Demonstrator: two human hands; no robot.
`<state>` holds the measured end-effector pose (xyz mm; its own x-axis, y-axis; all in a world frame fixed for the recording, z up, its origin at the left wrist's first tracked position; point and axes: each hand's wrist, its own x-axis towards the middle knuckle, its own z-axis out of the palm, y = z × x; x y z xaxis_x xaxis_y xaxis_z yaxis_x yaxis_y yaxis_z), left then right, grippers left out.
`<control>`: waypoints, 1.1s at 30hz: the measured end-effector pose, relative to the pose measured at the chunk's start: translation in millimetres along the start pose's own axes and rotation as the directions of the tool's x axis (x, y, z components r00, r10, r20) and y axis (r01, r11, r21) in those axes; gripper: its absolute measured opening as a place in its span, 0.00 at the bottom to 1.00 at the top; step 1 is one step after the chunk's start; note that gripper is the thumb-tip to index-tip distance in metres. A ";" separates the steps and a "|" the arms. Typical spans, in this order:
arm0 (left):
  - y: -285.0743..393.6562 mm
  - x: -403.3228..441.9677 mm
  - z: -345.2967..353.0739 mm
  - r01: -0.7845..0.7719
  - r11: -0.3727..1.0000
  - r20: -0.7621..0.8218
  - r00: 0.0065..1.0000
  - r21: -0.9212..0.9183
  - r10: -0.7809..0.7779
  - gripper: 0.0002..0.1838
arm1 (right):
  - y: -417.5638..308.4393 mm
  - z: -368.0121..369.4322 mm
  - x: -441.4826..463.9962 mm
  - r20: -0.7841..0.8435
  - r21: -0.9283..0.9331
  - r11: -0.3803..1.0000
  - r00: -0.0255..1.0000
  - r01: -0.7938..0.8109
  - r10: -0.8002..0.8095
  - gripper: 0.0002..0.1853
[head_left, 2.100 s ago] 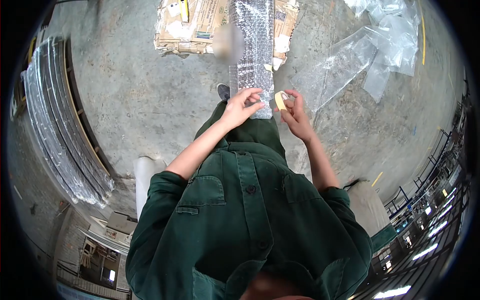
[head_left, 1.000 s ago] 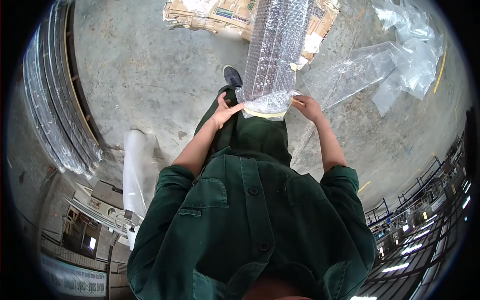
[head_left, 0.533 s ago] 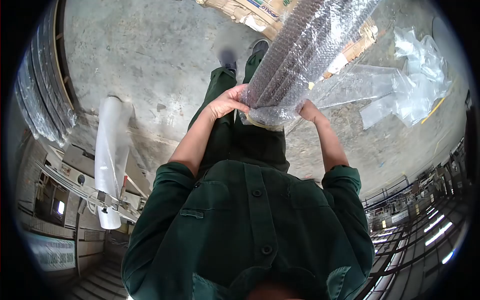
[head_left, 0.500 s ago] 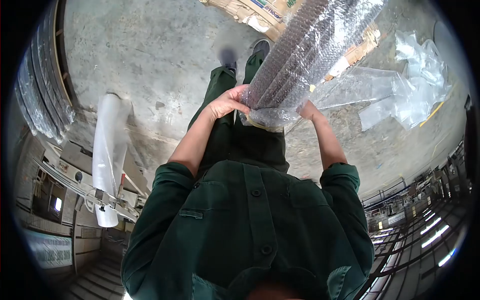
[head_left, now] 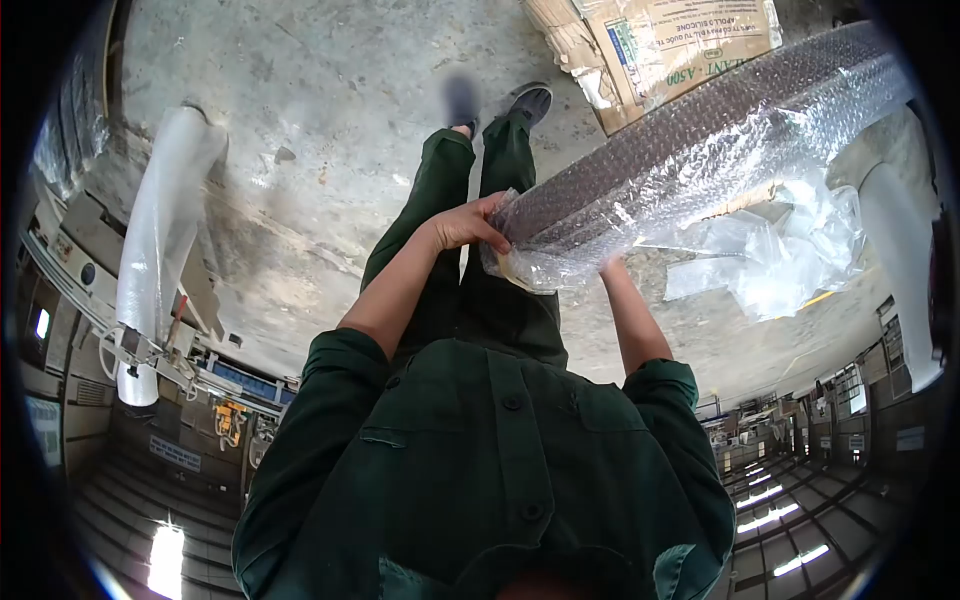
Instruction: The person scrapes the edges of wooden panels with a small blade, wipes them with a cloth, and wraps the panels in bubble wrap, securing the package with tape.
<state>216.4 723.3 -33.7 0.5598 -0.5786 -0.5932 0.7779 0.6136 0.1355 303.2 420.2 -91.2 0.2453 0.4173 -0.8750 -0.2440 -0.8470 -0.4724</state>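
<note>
A long dark bundle in bubble wrap (head_left: 690,150) stretches from my hands toward the upper right. My left hand (head_left: 468,222) is closed on the left side of its near end, thumb on top of the wrap. On the other side, my right hand (head_left: 612,266) presses against the underside of the bundle, its fingers hidden behind the wrap. Some yellowish edge (head_left: 515,275) shows at the near end, between my hands. What lies inside the wrap is hard to make out beyond long dark pieces.
Flattened cardboard (head_left: 680,50) lies on the concrete floor (head_left: 300,90) beyond the bundle. Crumpled clear plastic sheeting (head_left: 790,255) is heaped at the right. A roll of bubble wrap (head_left: 165,220) leans by machinery at the left. Another pale roll (head_left: 895,270) stands far right.
The bundle has swung to the right and now lies at a flatter slant, with both hands still on its near end. My view has shifted, and more of the cardboard shows.
</note>
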 end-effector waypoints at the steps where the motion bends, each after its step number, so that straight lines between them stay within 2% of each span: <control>1: -2.4 -0.7 0.5 -0.004 1.000 -0.024 1.000 -0.024 0.003 0.42 | 0.6 -1.1 -0.2 0.000 -0.007 1.000 1.000 -0.005 0.005 0.19; 3: -7.2 -2.5 1.6 -0.013 0.997 -0.074 0.997 -0.073 0.007 0.44 | 3.2 -3.3 -0.4 0.000 -0.024 1.000 1.000 -0.013 0.013 0.19; 9: -13.8 2.4 -4.4 0.068 0.976 0.024 0.998 -0.205 -0.064 0.45 | 11.0 -6.3 5.1 0.009 -0.072 0.997 1.000 -0.022 0.023 0.19; 14: -22.2 5.6 -6.4 -0.007 0.960 0.084 0.996 -0.280 0.032 0.47 | 22.7 -5.7 -0.6 0.048 -0.121 0.992 0.999 -0.018 0.024 0.18; 17: -28.9 7.3 -8.5 -0.040 0.962 0.083 0.994 -0.269 0.065 0.46 | 33.1 -3.3 -41.4 0.176 -0.256 0.965 0.984 0.053 -0.007 0.18; 18: -27.4 5.9 -7.1 -0.051 0.963 0.083 0.994 -0.266 0.075 0.46 | 26.9 -6.8 -63.7 0.296 -0.381 0.922 0.954 0.068 0.052 0.18; 19: -25.5 5.2 -6.4 -0.063 0.963 0.083 0.993 -0.263 0.088 0.46 | -43.3 -15.3 -72.8 0.455 -0.532 0.846 0.853 0.028 0.257 0.16; 20: -25.5 6.5 -8.3 -0.074 0.966 0.085 0.992 -0.248 0.098 0.45 | -121.2 -23.9 -82.1 0.579 -0.663 0.744 0.685 0.079 0.443 0.15; 21: -28.9 7.9 -10.4 -0.084 0.968 0.083 0.991 -0.235 0.106 0.44 | -179.3 -33.2 -90.3 0.631 -0.546 0.832 0.603 -0.101 0.488 0.14; 22: -32.6 8.0 -9.9 -0.087 0.970 0.084 0.991 -0.227 0.109 0.44 | -220.3 -42.0 -93.6 0.689 -0.318 0.921 0.614 -0.223 0.386 0.14; 23: -34.7 7.4 -8.3 -0.081 0.966 0.096 0.990 -0.245 0.107 0.43 | -260.4 -47.6 -85.7 0.693 -0.145 0.955 0.663 -0.258 0.284 0.12; 24: -35.5 8.4 -9.2 -0.074 0.963 0.110 0.988 -0.260 0.106 0.42 | -269.1 -48.2 -67.8 0.587 0.002 0.986 0.799 -0.164 0.132 0.12; 25: -34.6 10.0 -11.1 -0.072 0.960 0.121 0.987 -0.272 0.108 0.42 | -277.9 -43.1 -37.1 0.405 -0.160 0.973 0.910 0.163 -0.086 0.13; 26: -33.1 9.7 -10.9 -0.090 0.957 0.117 0.985 -0.275 0.126 0.41 | -285.4 -33.9 0.3 0.258 -0.364 0.826 0.898 0.431 -0.356 0.14; 27: -31.9 8.2 -8.6 -0.102 0.955 0.115 0.984 -0.279 0.139 0.41 | -271.9 -22.8 41.0 0.290 -0.589 0.672 0.894 0.448 -0.342 0.17; 28: -31.3 7.6 -7.9 -0.115 0.953 0.111 0.982 -0.282 0.151 0.40 | -256.7 -8.0 76.9 0.345 -0.756 0.584 0.938 0.297 -0.031 0.20; 29: -30.8 7.9 -9.4 -0.120 0.956 0.109 0.982 -0.269 0.154 0.40 | -252.0 4.5 94.4 0.376 -0.763 0.626 0.899 0.164 0.222 0.20; 30: -31.3 8.1 -9.9 -0.120 0.958 0.108 0.982 -0.259 0.153 0.39 | -248.7 16.2 105.7 0.396 -0.776 0.631 0.794 0.021 0.461 0.20; 31: -32.3 8.0 -9.4 -0.117 0.961 0.109 0.983 -0.250 0.148 0.39 | -243.3 24.5 114.6 0.404 -0.793 0.596 0.627 -0.122 0.666 0.20; 33: -32.0 6.5 -11.1 -0.150 0.977 0.064 0.985 -0.155 0.161 0.38 | -211.3 26.6 136.5 0.471 -0.710 0.681 0.599 -0.178 0.648 0.20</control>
<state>191.9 705.8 -50.7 0.6947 -0.5053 -0.5119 0.6317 0.7689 0.0984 363.3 665.0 -113.6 -0.4532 -0.1435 -0.8798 0.4568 -0.8849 -0.0910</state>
